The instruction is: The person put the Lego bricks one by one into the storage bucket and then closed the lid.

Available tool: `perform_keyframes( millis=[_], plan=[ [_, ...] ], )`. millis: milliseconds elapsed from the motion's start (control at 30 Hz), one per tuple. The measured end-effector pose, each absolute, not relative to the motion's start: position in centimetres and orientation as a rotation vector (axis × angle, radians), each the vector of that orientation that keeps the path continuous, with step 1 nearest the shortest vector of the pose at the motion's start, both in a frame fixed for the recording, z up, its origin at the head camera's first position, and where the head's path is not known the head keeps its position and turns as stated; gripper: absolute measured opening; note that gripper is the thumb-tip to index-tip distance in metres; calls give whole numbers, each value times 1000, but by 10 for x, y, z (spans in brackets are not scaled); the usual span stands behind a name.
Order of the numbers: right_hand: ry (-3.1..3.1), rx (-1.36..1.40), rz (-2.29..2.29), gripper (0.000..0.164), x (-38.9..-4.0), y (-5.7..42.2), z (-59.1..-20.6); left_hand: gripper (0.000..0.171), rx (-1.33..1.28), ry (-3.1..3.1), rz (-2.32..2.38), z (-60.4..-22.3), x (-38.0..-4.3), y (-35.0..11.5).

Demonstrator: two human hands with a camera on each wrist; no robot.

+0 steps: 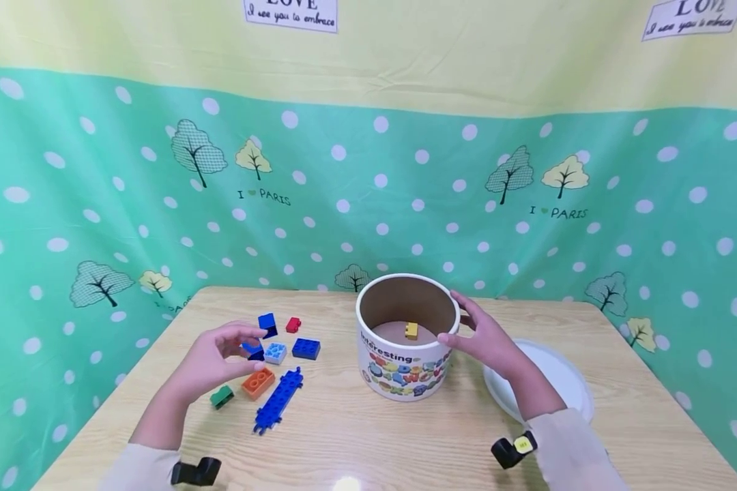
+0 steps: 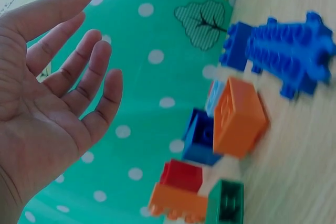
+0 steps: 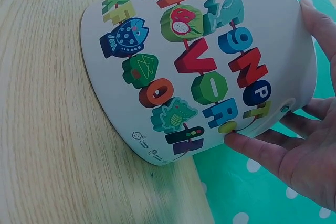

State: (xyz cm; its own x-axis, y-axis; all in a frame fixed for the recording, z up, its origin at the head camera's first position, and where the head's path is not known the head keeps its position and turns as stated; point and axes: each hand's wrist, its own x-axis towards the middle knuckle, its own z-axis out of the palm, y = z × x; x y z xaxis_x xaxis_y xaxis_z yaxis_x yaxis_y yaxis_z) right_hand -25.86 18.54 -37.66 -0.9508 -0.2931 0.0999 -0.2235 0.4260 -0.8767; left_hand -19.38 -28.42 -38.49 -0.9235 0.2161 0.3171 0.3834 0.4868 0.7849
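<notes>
As the right hand (image 1: 482,337) rests against a white tub (image 1: 399,368), a yellow brick (image 1: 411,331) sits inside

Where I stand, with the person's side of the bench (image 1: 405,443) as six o'clock, the lidless tub is upright, its brown-lined mouth facing up and the yellow brick lying on its floor. That right hand is spread wide at the tub's three o'clock, thumb and fingers laid on the outer wall. At the tub's four o'clock, a round white disc (image 1: 568,378) lies partly hidden under the forearm.

Over at nine o'clock from the tub, the left hand (image 1: 203,361) hovers above loose bricks, palm bare, thumb and fingers well apart. From it, a light blue brick (image 1: 275,353) lies at three o'clock, an orange brick (image 1: 258,383) and a long blue plate (image 1: 278,400) at four, a green brick (image 1: 222,397) near six, a red brick (image 1: 293,324) at two.
</notes>
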Motion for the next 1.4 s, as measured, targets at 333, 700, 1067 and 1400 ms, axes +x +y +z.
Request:
perform_keyframes(
  millis=[333, 700, 1067, 1400],
  plan=[
    [2600, -467, -1581, 97, -257, 184, -374, 42, -442, -2549, -1421, -392, -176, -308],
    [2606, -480, -1571, 97, -259, 186, -375, 42, -477, -2463, -1526, -404, -164, -329],
    [2593, -477, -1592, 97, -259, 184, -376, 42, -379, -2448, -1654, -416, -159, -341],
    [2593, -481, -1600, 96, -258, 184, -376, 51, -268, -2585, -1633, -431, -159, -353]
  ],
)
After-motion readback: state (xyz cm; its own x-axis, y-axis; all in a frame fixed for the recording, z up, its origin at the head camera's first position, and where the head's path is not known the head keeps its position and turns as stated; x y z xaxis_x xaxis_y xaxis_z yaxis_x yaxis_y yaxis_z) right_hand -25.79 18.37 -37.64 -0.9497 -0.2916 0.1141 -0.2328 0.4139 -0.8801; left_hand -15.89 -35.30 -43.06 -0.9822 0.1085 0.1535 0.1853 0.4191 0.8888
